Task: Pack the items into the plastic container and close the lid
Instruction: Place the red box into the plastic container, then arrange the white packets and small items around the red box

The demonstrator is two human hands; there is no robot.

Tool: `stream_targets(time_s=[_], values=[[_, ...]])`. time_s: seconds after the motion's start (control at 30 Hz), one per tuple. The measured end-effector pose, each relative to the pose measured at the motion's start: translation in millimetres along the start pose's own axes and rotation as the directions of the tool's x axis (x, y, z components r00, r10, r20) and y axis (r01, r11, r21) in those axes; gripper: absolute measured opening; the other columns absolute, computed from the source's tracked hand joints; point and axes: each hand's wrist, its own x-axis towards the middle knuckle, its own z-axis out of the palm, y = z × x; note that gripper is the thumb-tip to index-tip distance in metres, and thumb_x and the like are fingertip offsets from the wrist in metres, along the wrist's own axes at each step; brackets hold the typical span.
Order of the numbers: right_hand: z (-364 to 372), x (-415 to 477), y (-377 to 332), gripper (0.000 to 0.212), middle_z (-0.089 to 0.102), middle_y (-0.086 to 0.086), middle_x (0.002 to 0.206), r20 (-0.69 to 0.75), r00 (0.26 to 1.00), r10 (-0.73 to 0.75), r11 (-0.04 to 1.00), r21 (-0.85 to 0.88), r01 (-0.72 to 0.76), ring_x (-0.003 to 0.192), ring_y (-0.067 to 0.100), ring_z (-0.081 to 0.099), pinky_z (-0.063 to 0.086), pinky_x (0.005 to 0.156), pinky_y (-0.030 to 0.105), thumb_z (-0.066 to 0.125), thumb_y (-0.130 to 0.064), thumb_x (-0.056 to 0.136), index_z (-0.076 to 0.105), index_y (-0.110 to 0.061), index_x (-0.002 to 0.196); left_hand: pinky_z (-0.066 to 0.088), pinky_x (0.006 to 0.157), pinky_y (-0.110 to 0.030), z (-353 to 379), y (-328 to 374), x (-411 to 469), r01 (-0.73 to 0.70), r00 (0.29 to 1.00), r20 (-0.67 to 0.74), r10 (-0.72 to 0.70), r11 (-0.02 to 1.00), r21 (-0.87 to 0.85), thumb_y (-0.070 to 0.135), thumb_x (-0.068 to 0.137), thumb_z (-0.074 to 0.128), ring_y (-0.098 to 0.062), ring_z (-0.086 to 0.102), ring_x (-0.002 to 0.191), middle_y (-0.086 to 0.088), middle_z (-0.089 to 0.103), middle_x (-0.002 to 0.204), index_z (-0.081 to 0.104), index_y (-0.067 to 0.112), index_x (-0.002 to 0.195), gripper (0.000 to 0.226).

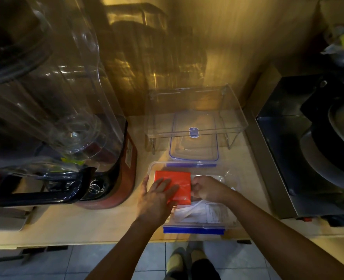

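Fingers of the left hand lay spread flat on the orange packet inside the plastic container; beside it, the right hand was curled, pinching the packet's edge. Beyond both hands, the lid rested on the desk.

Clear plastic container, glossy lid

Warm yellow light is glowing over the wooden wall I am facing and spreading across the pale countertop. Grey floor tiles are showing below its edge. A stainless steel appliance is sitting to my right.
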Motion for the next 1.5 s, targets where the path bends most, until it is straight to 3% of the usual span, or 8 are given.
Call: stream_targets(time_s=[0.07, 0.23, 0.4, 0.63, 1.0, 1.2, 1.33, 1.5], values=[[-8.1, -5.3, 2.2, 0.019, 0.068, 0.016, 0.101, -0.043, 0.999, -0.034, 0.985, -0.168, 0.026, 0.090, 0.024, 0.062, 0.048, 0.073, 0.011, 0.060, -0.005, 0.084, 0.065, 0.000, 0.102, -0.016, 0.112, -0.046, 0.9, 0.4, -0.6, 0.007, 1.000, 0.002, -0.007, 1.000, -0.007, 0.053, 0.088, 0.048, -0.015, 0.024, 0.144, 0.008, 0.034, 0.152, 0.029, 0.040, 0.140, 0.057], [-21.2, -15.7, 10.1, 0.045, 0.059, 0.001, 0.129, 0.047, 0.999, -0.017, 0.825, -0.564, 0.040, 0.117, 0.021, 0.054, 0.045, 0.099, 0.038, 0.064, -0.019, 0.081, 0.055, -0.017, 0.126, -0.017, 0.112, -0.045, 0.4, 1.0, -2.3, 0.015, 1.000, -0.013, -0.015, 1.000, -0.013, 0.046, 0.088, 0.052, -0.013, 0.024, 0.144, 0.006, 0.034, 0.152, 0.032, 0.037, 0.140, 0.057], [-28.8, -23.0, 24.3, 0.034, 0.060, 0.000, 0.124, -0.117, 0.992, -0.047, 0.778, -0.627, -0.037, 0.120, 0.020, 0.050, 0.032, 0.100, 0.039, 0.059, -0.025, 0.083, 0.059, -0.027, 0.117, -0.013, 0.115, -0.045, 3.3, 5.9, -5.7, 0.088, 0.996, -0.029, -0.088, 0.996, -0.019, 0.046, 0.090, 0.049, -0.013, 0.024, 0.144, 0.005, 0.032, 0.153, 0.030, 0.037, 0.141, 0.055], [-19.8, -17.5, 26.7, 0.038, 0.050, -0.004, 0.138, -0.014, 0.997, -0.079, 0.666, -0.744, 0.043, 0.131, 0.018, 0.036, 0.020, 0.106, 0.043, 0.055, -0.027, 0.086, 0.054, -0.028, 0.124, -0.013, 0.115, -0.045, 5.4, 11.0, -11.5, 0.116, 0.992, -0.038, -0.119, 0.992, -0.056, 0.046, 0.088, 0.050, -0.014, 0.025, 0.143, 0.004, 0.035, 0.152, 0.032, 0.037, 0.141, 0.056], [-1.7, -17.3, 14.2, 0.016, 0.069, 0.002, 0.104, -0.058, 0.992, -0.116, 0.814, -0.578, 0.061, 0.103, 0.018, 0.057, 0.033, 0.096, 0.034, 0.053, -0.020, 0.089, 0.068, -0.019, 0.092, -0.008, 0.116, -0.046, 1.9, 9.2, -11.4, 0.091, 0.994, -0.037, -0.098, 0.982, -0.168, 0.042, 0.088, 0.050, -0.014, 0.029, 0.141, 0.006, 0.041, 0.148, 0.036, 0.033, 0.138, 0.053], [11.9, -28.2, 14.4, 0.018, 0.068, 0.004, 0.099, -0.134, 0.987, -0.090, 0.857, -0.516, 0.008, 0.098, 0.021, 0.055, 0.032, 0.098, 0.039, 0.053, -0.023, 0.090, 0.069, -0.018, 0.097, 0.038, 0.096, -0.037, -10.7, 18.3, -10.4, -0.064, 0.971, -0.237, -0.031, 0.921, -0.384, 0.032, 0.085, 0.056, -0.022, 0.059, 0.105, -0.001, 0.068, 0.106, 0.066, 0.021, 0.104, 0.023], [17.4, -29.7, 13.3, 0.013, 0.059, -0.008, 0.082, -0.056, 0.994, -0.098, 0.911, -0.407, 0.067, 0.094, 0.021, 0.056, 0.033, 0.091, 0.035, 0.059, -0.030, 0.087, 0.069, -0.023, 0.087, 0.044, 0.082, -0.027, -15.5, 29.1, -5.3, -0.144, 0.989, -0.031, 0.144, 0.899, -0.414, 0.033, 0.087, 0.056, -0.018, 0.060, 0.101, 0.002, 0.066, 0.110, 0.062, 0.029, 0.110, 0.024], [1.4, -34.8, 19.6, 0.038, 0.057, -0.004, 0.124, -0.003, 0.993, -0.121, 0.814, -0.573, 0.097, 0.119, 0.016, 0.047, 0.025, 0.104, 0.038, 0.067, -0.031, 0.079, 0.060, -0.026, 0.116, 0.048, 0.092, -0.031, -2.5, 27.8, -7.8, -0.090, 0.974, 0.173, 0.145, 0.953, -0.289, 0.028, 0.091, 0.054, -0.019, 0.060, 0.106, -0.003, 0.064, 0.120, 0.058, 0.025, 0.122, 0.032]])
